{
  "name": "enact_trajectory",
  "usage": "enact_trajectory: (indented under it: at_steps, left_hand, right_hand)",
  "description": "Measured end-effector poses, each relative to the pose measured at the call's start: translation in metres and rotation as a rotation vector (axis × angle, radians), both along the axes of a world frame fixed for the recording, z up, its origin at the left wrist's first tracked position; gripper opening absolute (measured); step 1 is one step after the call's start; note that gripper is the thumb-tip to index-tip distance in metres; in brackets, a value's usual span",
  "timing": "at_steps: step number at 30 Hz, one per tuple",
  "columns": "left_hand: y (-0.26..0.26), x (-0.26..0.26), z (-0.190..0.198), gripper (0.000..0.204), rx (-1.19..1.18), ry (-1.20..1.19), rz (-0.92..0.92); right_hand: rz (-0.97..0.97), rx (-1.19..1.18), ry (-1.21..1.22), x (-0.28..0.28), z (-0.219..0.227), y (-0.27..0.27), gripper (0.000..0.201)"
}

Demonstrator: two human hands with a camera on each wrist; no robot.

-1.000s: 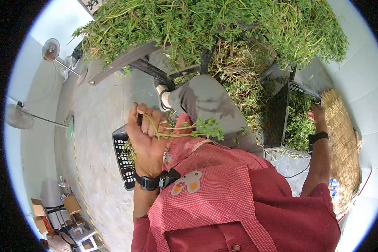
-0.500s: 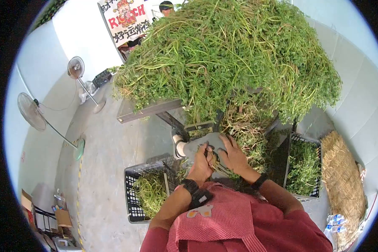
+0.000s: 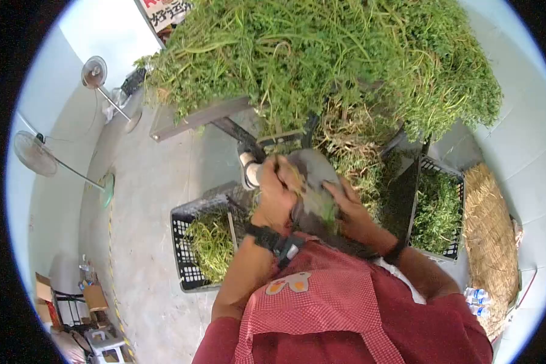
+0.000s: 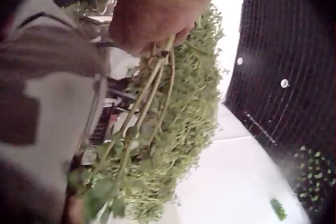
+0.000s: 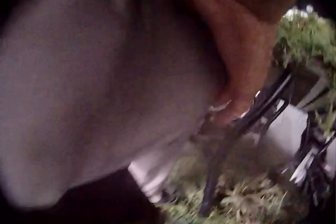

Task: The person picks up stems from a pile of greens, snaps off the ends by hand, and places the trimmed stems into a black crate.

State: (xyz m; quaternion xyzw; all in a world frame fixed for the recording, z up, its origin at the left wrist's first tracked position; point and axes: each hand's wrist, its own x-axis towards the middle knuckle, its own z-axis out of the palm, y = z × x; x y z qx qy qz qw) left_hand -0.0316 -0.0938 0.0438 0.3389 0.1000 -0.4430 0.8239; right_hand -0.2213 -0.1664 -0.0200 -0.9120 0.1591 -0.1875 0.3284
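My left hand (image 3: 279, 194) is over the knee and grips a few thin green stems (image 4: 142, 111). In the left wrist view the stems run down from the curled fingers to a leafy end (image 4: 102, 195). Across the knee (image 3: 312, 167) lies my right hand (image 3: 358, 215), its fingers fairly straight and blurred, pointing toward the left hand. Blurred green leaves (image 3: 329, 211) show between the two hands. In the right wrist view, the right hand (image 5: 244, 71) is at the side of the grey trouser leg (image 5: 105, 92), its fingertips partly hidden.
A big heap of leafy greens (image 3: 321, 54) covers the table (image 3: 200, 115) ahead. Withered stems (image 3: 358, 133) lie beneath it. Black crates with greens stand at left (image 3: 191, 282) and right (image 3: 458, 242). Beyond are a straw roll (image 3: 491, 249) and two standing fans (image 3: 94, 73).
My right hand came from the right crate to the knee. My left hand, earlier raised at the left with a leafy sprig, moved in beside it; the hands are now slightly farther apart.
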Motion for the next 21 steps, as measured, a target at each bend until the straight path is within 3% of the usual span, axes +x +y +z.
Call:
enact_trajectory:
  at_steps: [1,2,3,4,5,7,8,12,14,15,18,21]
  left_hand:
    - [-0.002,-0.002,0.012,0.033,-0.014,-0.029,0.086]
    - [0.005,0.010,0.013,0.032,-0.189,-0.008,0.000]
    - [0.009,0.026,0.016,0.031,-0.381,0.003,-0.088]
    - [0.003,0.029,0.023,0.031,-0.395,0.008,-0.091]
    - [0.004,0.027,0.027,0.029,-0.385,-0.016,-0.081]
    - [0.014,0.021,0.021,0.028,-0.336,-0.026,-0.064]
    - [0.012,0.020,0.020,0.028,-0.330,-0.078,-0.076]
    - [0.022,0.014,0.006,0.029,-0.233,-0.074,-0.042]
    - [0.024,0.013,0.011,0.029,-0.248,-0.069,-0.018]
    - [0.027,0.010,0.011,0.029,-0.247,-0.068,-0.010]
    - [0.033,0.003,0.013,0.029,-0.175,-0.130,-0.014]
    - [0.037,-0.001,0.013,0.029,-0.152,-0.180,-0.017]
  right_hand:
    - [0.054,0.262,-0.021,-0.018,0.001,-0.006,0.066]
    - [0.091,0.521,-0.040,-0.037,0.006,-0.014,0.050]
    - [-0.112,0.396,0.229,-0.048,0.005,-0.034,0.034]
    - [-0.310,0.254,0.487,-0.052,0.001,-0.060,0.021]
    - [-0.471,0.006,0.353,-0.055,-0.017,-0.079,0.021]
    - [-0.368,0.036,-0.076,-0.047,0.022,-0.089,0.017]
    - [-0.336,0.114,-0.297,-0.035,0.019,-0.090,0.018]
    - [-0.237,0.186,-0.131,-0.009,0.075,-0.044,0.021]
    - [-0.035,0.260,-0.268,0.010,0.087,-0.028,0.023]
    - [-0.028,0.262,-0.266,0.015,0.086,-0.023,0.023]
    - [0.139,0.091,-0.270,0.028,0.086,-0.013,0.030]
    - [0.142,-0.092,-0.268,0.037,0.083,-0.003,0.031]
